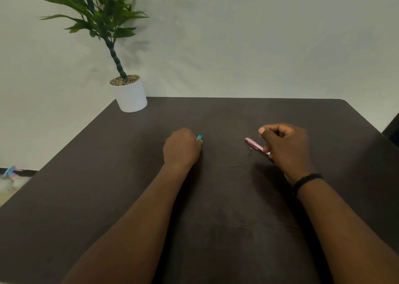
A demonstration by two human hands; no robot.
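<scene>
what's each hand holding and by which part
The left hand pinches a small teal piece by its lower end. The right hand grips a slim pink tool by its near end, tip free.

Both forearms reach forward; the left hand (182, 148) curls round a teal piece (199, 136), the right hand (287, 147) grips a pink tool (254, 145).

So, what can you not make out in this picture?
Head view only.
1. Teal item: left hand covers all but its tip.
2. Pink tool: right hand hides its near end; blurred.
3. Thin needle-like sliver on the table: too small to name.
4. Blue-pink object, left edge: blurred.
</scene>
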